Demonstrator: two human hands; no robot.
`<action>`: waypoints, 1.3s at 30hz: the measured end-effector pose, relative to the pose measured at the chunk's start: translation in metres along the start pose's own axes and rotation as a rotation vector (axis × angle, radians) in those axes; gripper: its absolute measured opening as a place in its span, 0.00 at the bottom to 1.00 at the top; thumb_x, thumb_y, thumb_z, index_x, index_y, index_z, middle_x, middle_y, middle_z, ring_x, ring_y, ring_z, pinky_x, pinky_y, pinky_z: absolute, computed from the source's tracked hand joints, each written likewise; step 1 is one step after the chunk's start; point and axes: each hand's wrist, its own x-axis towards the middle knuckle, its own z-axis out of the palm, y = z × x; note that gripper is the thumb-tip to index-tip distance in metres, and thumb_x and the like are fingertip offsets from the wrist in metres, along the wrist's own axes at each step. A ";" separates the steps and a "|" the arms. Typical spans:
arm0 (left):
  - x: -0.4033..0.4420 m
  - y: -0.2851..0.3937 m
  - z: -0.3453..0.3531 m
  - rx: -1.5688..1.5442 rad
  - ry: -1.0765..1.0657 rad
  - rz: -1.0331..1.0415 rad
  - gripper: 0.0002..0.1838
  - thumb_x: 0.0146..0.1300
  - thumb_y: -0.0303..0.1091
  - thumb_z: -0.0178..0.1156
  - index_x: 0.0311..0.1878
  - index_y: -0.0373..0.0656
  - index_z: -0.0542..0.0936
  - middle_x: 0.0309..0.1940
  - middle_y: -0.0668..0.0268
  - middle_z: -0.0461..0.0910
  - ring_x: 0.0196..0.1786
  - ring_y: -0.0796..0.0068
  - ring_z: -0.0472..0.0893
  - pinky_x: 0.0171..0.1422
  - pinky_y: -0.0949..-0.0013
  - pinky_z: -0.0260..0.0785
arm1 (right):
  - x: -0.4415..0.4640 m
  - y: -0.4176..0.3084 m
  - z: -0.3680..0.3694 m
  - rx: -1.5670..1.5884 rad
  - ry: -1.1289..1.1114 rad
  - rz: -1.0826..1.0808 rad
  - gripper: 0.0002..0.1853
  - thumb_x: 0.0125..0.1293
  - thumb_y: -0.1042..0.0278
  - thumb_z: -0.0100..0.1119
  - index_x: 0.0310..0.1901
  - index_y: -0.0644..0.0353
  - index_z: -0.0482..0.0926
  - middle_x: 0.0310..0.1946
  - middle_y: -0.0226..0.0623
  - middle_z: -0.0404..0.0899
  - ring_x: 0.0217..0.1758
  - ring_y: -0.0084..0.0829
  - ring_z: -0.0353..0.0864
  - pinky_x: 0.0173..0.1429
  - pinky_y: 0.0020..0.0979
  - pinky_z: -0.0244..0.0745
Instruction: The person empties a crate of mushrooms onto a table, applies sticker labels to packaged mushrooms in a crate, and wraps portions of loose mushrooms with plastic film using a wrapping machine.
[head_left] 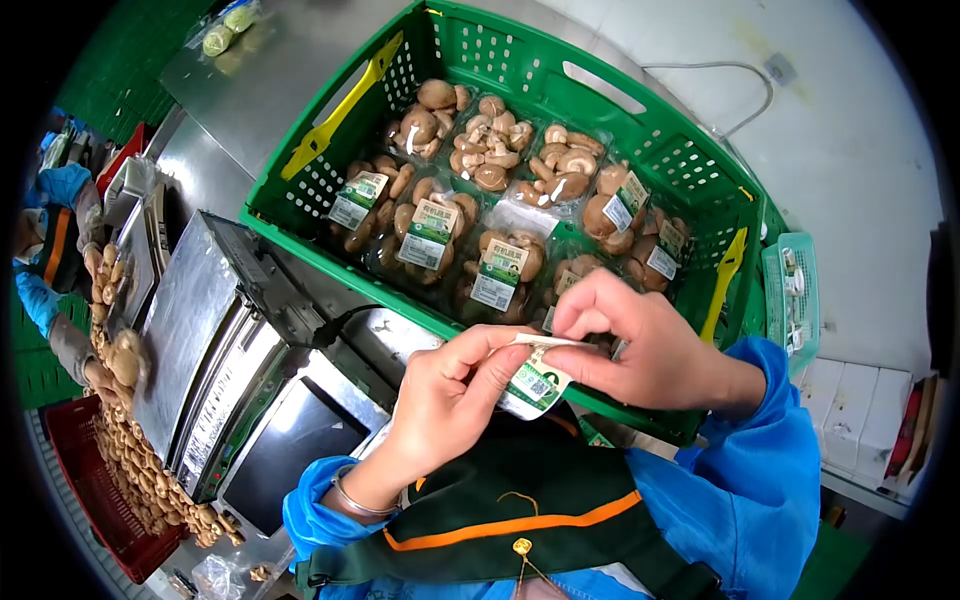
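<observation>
My left hand [445,385] and right hand [645,340] each have thumb and forefinger pinched together on a printed label [535,381], held up at the near edge of the green crate [545,75]. In the crate, the mushroom packs in the nearer rows, such as the labelled pack [428,238] toward its left, already carry green-and-white labels. On three packs at its far side, like the unlabelled pack [490,145], I see none, so I judge this batch only partly labelled. My right hand hides part of the crate's near row, so I cannot tell how every pack there stands. Nor can I make out whether the pale strip between my fingertips is backing or folded label. Well left of the crate, a co-worker [60,230] is partly cut off by the dark lens edge.
</observation>
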 end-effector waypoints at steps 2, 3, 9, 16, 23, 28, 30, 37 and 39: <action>-0.002 0.002 0.005 0.106 0.120 0.048 0.06 0.59 0.28 0.58 0.33 0.34 0.79 0.22 0.70 0.77 0.24 0.91 0.69 0.26 0.84 0.60 | 0.000 0.001 0.005 -0.082 0.066 -0.114 0.10 0.56 0.69 0.57 0.38 0.59 0.70 0.27 0.37 0.77 0.31 0.34 0.78 0.33 0.29 0.70; -0.002 0.001 0.003 0.185 0.095 0.066 0.06 0.58 0.29 0.59 0.31 0.34 0.79 0.21 0.70 0.77 0.24 0.91 0.69 0.25 0.83 0.60 | 0.002 0.002 0.006 -0.163 0.117 -0.234 0.08 0.56 0.70 0.57 0.37 0.59 0.73 0.27 0.36 0.77 0.31 0.34 0.77 0.33 0.29 0.71; -0.023 -0.035 -0.009 0.252 -0.089 -0.230 0.09 0.57 0.31 0.61 0.36 0.35 0.80 0.21 0.69 0.78 0.26 0.90 0.70 0.29 0.80 0.65 | 0.040 0.021 -0.059 -0.260 0.384 -0.261 0.04 0.57 0.72 0.57 0.33 0.60 0.78 0.27 0.29 0.78 0.30 0.18 0.75 0.34 0.22 0.70; -0.020 0.008 -0.022 -0.389 0.033 -0.193 0.44 0.49 0.20 0.61 0.66 0.36 0.46 0.52 0.54 0.70 0.50 0.71 0.73 0.53 0.70 0.65 | 0.188 0.224 -0.135 -0.417 0.153 0.213 0.10 0.46 0.74 0.63 0.33 0.60 0.76 0.24 0.31 0.76 0.28 0.22 0.73 0.33 0.26 0.70; -0.055 -0.019 -0.063 -0.130 -0.031 0.120 0.24 0.55 0.21 0.55 0.57 0.31 0.65 0.47 0.55 0.74 0.50 0.71 0.73 0.56 0.71 0.62 | 0.138 0.219 -0.087 -0.789 0.306 -0.102 0.12 0.50 0.66 0.61 0.38 0.56 0.77 0.44 0.39 0.73 0.46 0.38 0.72 0.49 0.36 0.68; -0.038 0.021 -0.028 -0.027 0.129 0.045 0.14 0.60 0.23 0.53 0.49 0.31 0.70 0.42 0.57 0.77 0.42 0.75 0.77 0.46 0.76 0.69 | 0.087 0.051 -0.045 -0.055 0.134 -0.026 0.14 0.56 0.67 0.58 0.43 0.64 0.74 0.35 0.33 0.77 0.39 0.22 0.75 0.42 0.25 0.70; -0.036 0.018 -0.036 0.219 -0.024 0.144 0.09 0.59 0.24 0.54 0.43 0.32 0.74 0.38 0.58 0.79 0.39 0.76 0.79 0.42 0.77 0.70 | 0.048 -0.002 -0.011 -0.100 -0.032 -0.330 0.18 0.55 0.66 0.59 0.46 0.63 0.72 0.36 0.37 0.74 0.39 0.30 0.75 0.43 0.27 0.70; -0.030 0.009 -0.034 0.249 -0.106 -0.039 0.08 0.55 0.30 0.61 0.29 0.35 0.77 0.16 0.67 0.75 0.21 0.87 0.72 0.23 0.79 0.63 | 0.033 -0.008 0.012 -0.187 -0.147 -0.617 0.12 0.54 0.69 0.57 0.40 0.59 0.74 0.28 0.32 0.72 0.33 0.33 0.73 0.38 0.31 0.67; -0.040 -0.019 -0.032 0.202 -0.141 -0.188 0.10 0.57 0.33 0.60 0.35 0.35 0.79 0.22 0.68 0.79 0.25 0.88 0.72 0.27 0.79 0.64 | 0.049 -0.008 -0.013 -0.560 0.039 -0.653 0.07 0.56 0.69 0.55 0.37 0.55 0.78 0.27 0.31 0.75 0.30 0.30 0.75 0.36 0.29 0.70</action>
